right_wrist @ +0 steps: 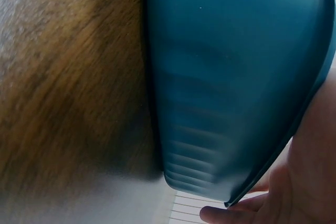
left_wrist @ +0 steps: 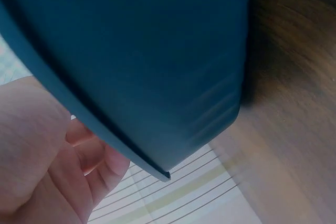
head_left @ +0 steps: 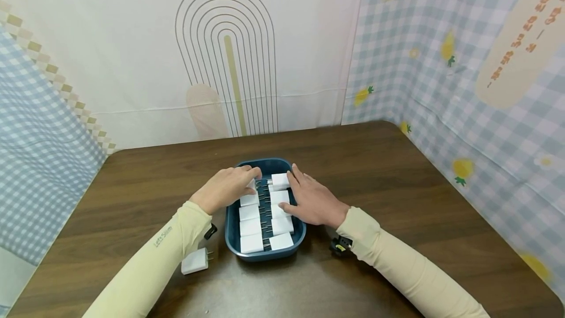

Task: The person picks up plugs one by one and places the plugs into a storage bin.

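Note:
Two rows of white plug chargers (head_left: 250,228) lie in a dark blue tray (head_left: 229,239), their metal prongs facing the middle. My left hand (head_left: 227,188) reaches over the tray's left rim, curled fingers and thumb pinching a charger at the far end of the left row. That charger is mostly hidden under the hand. Over the right rim, my right hand (head_left: 311,200) rests with extended fingers against the chargers of the right row. Both wrist views show the tray's outer wall (left_wrist: 147,77), with the left fingers (left_wrist: 107,169) bent inside the rim.
One more white charger (head_left: 194,261) lies on the brown wooden table (head_left: 353,161), left of the tray beside the left forearm, prongs pointing right. Patterned cloths (head_left: 309,53) hang behind the table and at both sides.

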`<state>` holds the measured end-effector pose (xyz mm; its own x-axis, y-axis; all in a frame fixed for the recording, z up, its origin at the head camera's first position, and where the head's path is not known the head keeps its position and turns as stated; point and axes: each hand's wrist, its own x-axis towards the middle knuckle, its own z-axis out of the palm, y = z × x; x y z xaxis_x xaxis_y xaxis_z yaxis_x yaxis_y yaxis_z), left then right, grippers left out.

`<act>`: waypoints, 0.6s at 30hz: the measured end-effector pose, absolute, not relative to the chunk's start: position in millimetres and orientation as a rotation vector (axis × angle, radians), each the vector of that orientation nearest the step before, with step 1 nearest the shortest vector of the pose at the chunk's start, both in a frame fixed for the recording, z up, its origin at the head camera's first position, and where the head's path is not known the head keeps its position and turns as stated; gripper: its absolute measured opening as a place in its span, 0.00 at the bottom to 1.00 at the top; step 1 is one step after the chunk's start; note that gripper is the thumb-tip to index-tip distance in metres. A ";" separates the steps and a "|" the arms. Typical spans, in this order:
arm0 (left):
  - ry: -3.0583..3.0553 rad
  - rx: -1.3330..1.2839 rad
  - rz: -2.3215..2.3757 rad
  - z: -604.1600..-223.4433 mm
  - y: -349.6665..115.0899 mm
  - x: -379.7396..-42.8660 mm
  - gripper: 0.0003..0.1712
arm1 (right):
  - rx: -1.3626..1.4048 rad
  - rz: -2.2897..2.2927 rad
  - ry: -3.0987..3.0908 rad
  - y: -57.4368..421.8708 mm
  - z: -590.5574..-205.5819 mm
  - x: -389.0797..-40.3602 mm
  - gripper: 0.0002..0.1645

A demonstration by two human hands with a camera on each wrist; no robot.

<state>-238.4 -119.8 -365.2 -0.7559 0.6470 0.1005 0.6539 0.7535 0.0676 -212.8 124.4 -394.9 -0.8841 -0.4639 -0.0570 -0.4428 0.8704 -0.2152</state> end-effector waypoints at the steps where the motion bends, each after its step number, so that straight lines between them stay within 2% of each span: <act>1: -2.878 -1.069 -0.149 -365.4 -119.8 -239.1 0.19 | -0.713 -0.299 2.937 124.2 -395.3 -213.1 0.54; 18: -2.860 -1.097 -0.078 -369.4 -119.8 -249.1 0.18 | -0.704 -0.304 2.931 124.0 -394.5 -212.7 0.54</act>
